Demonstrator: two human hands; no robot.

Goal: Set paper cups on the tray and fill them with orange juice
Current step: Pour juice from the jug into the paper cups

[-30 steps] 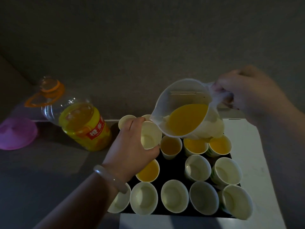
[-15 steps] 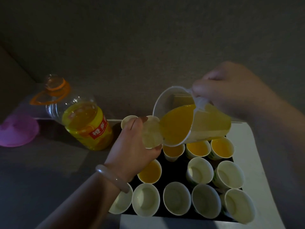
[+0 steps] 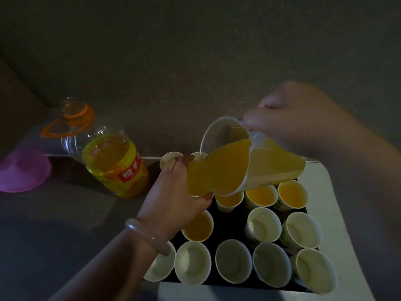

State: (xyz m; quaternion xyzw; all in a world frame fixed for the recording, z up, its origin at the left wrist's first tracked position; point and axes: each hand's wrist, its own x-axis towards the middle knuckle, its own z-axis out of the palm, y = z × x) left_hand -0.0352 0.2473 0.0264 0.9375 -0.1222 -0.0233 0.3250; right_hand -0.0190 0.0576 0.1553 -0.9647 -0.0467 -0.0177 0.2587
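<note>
Tipped further, the plastic jug [image 3: 275,168] is gripped by the fingers of the right hand [image 3: 303,122], and juice [image 3: 227,168] has reached its lip. The paper cup [image 3: 195,193] clasped in the curled fingers of the left hand [image 3: 173,196], over the tray [image 3: 230,222], is being filled.

Translucent plastic jug [image 3: 271,170]; clear glossy plastic bottle [image 3: 104,153] with printed label; matt paper cups [image 3: 233,260]; smooth, glossy bangle [image 3: 147,236]; matt black tray [image 3: 230,224]; matt grey worktop [image 3: 54,224].
</note>
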